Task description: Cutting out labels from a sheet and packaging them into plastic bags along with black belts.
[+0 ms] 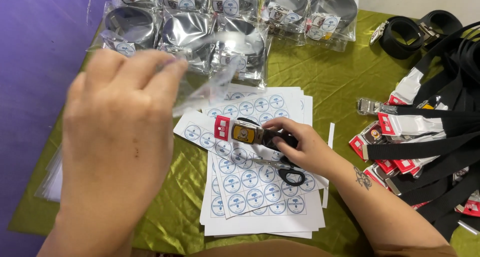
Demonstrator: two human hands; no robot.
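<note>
Now my left hand (117, 137) pinched on a clear bag (210, 82), frame left — right hand (300, 144) fingers curled round a belt (255, 134), centre.

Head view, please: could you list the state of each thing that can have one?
left hand: raised, pinching a clear bag
clear bag: empty, held up
right hand: gripping a rolled belt
rolled belt: coiled, buckle shut, unbagged
scissors: shut, lying on sticker sheets
sticker sheets: stacked, fanned
bagged belts: bagged, labelled
loose belts: unrolled, piled
</note>
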